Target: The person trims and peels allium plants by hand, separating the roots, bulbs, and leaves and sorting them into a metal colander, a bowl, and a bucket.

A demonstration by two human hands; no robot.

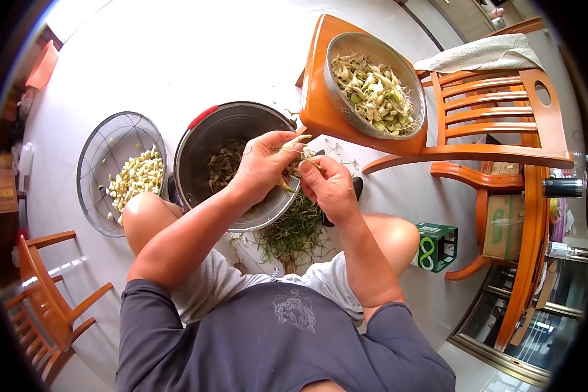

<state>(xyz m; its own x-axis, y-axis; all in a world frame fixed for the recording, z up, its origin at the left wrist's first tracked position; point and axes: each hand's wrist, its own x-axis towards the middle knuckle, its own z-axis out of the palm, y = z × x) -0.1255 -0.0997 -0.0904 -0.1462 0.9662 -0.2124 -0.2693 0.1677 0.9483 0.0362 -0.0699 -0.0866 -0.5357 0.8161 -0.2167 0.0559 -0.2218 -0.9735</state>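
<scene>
My left hand (262, 162) is closed around a few thin, pale-green stalks (298, 140) with stringy roots, which look like small onion-type bulbs. Fingertips of my right hand (329, 187) pinch the fibrous end of the same bunch. Both hands are close together over the right rim of a dark bucket (206, 171) with a red grip. Inside it lie brownish stalks and skins (225, 166), partly hidden by my left forearm. On a wooden chair, a metal colander (419, 98) holds many untrimmed bulbs (372, 91). To the left, a round wire-frame basket (90, 140) holds cleaned whitish bulbs (137, 179).
Green leaf trimmings (294, 228) lie on the floor between my legs. A green box (436, 246) sits beside my right knee. Wooden chairs (496, 117) stand at the right, one with a towel (483, 52), and another chair (49, 294) at lower left.
</scene>
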